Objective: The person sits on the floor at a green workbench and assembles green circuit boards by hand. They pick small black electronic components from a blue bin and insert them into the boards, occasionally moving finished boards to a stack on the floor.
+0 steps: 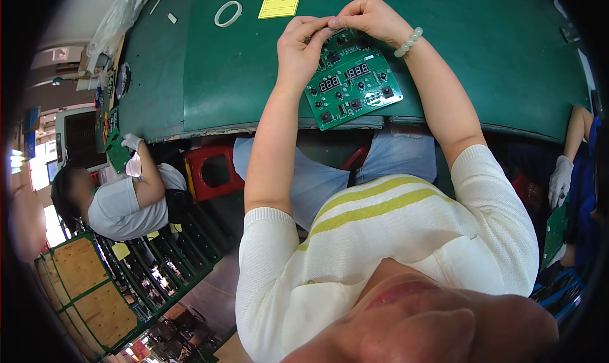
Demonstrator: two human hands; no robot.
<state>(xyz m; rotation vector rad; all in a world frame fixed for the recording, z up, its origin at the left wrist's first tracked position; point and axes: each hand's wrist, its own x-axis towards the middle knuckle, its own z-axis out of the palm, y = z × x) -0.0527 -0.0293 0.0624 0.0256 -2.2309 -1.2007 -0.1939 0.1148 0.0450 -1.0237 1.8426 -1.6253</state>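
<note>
A green circuit board (353, 84) with small display blocks and black buttons lies on the green table mat (241, 77) near its front edge. My left hand (299, 46) rests on the board's far left corner, fingers pinched at the top edge. My right hand (371, 17), with a pale bead bracelet on the wrist, pinches the same spot at the board's far edge. The fingertips of both hands meet there; whatever small part they hold is hidden.
A white tape ring (228, 13) and a yellow note pad (281, 1) lie farther back on the mat. A co-worker in white gloves (120, 198) sits at the left holding a green board. A red stool (212, 171) stands below the table. Another gloved hand (560, 180) shows at the right.
</note>
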